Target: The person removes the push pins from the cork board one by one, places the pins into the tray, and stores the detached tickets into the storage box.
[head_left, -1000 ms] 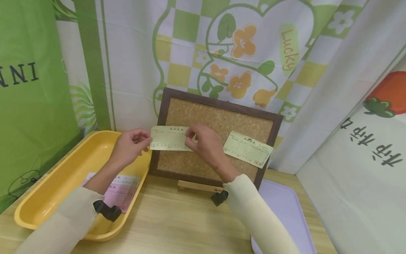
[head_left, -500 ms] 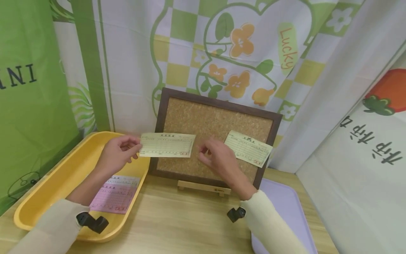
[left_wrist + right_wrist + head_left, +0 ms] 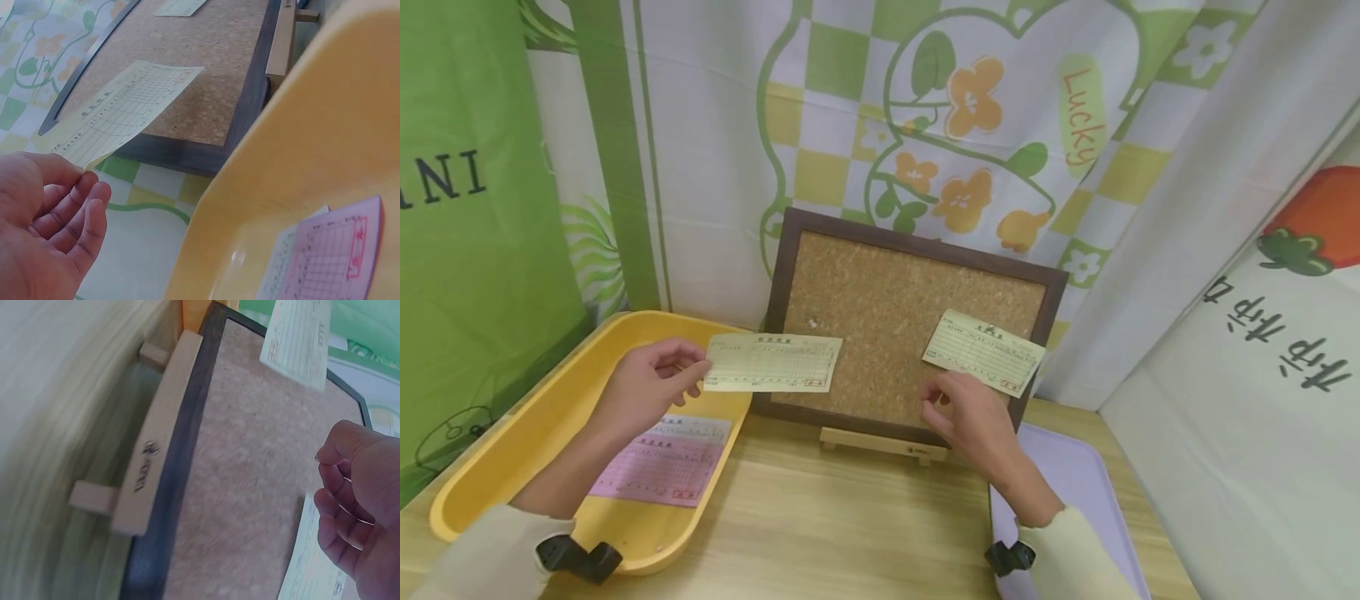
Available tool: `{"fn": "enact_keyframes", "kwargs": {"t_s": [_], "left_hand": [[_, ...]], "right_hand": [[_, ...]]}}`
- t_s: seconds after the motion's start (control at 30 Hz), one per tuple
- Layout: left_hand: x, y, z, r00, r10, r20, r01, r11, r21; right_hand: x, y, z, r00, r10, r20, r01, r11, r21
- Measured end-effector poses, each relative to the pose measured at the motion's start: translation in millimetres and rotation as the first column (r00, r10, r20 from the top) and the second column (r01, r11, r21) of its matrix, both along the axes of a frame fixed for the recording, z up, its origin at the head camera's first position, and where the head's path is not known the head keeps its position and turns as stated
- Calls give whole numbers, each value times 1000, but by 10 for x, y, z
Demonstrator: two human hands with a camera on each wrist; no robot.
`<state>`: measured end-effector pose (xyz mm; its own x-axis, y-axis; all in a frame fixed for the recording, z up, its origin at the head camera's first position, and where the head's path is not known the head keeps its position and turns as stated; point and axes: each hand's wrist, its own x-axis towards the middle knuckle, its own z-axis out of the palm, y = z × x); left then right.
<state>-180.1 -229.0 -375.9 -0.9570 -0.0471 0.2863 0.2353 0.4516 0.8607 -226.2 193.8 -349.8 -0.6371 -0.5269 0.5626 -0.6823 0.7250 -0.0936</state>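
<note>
My left hand (image 3: 643,379) pinches the left end of a pale yellow printed slip (image 3: 772,363) between thumb and fingers. The slip is held out level, in front of the lower left of a framed corkboard (image 3: 880,367). A second yellow slip (image 3: 988,352) hangs tilted at the board's right side, with a small pin (image 3: 990,328) near its top edge. My right hand (image 3: 973,417) is just below that slip, fingers curled and thumb close to the forefinger. In the right wrist view a tiny glint shows at its fingertips; I cannot tell whether it holds something.
A small pin (image 3: 812,323) sits on the cork at the left. The board leans on a wooden stand (image 3: 880,446). To the left, a yellow basin (image 3: 456,500) contains pink (image 3: 658,471) and white (image 3: 696,428) slips. A lilac tray (image 3: 1071,475) lies at the right, partly under the right forearm.
My left hand has drawn the slip left and down, away from the board, uncovering the pin on the cork. My right hand has left the slip's right end and moved right and down.
</note>
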Motion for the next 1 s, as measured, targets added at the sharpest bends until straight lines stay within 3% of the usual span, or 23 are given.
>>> {"fn": "enact_keyframes", "kwargs": {"t_s": [0.17,0.3,0.43,0.6,1.0], "left_hand": [[78,-85,-38,1000,12,-7,-13,999,-50],[132,-171,-53,1000,19,-12,-20,997,-73],[178,-260,-32,1000,17,-10,-17,997,-74],[236,-355,16,1000,8,6,-8,997,-79],[287,-549,-56,1000,-5,3,5,985,-174]], "right_hand": [[65,221,-125,1000,-6,-31,5,1000,-28],[137,429,-193,999,-51,7,51,998,-42],[209,629,-235,994,-103,48,106,992,-63],[277,852,-304,991,-131,9,131,988,-80],[398,1319,-453,977,-213,7,213,972,-100]]}}
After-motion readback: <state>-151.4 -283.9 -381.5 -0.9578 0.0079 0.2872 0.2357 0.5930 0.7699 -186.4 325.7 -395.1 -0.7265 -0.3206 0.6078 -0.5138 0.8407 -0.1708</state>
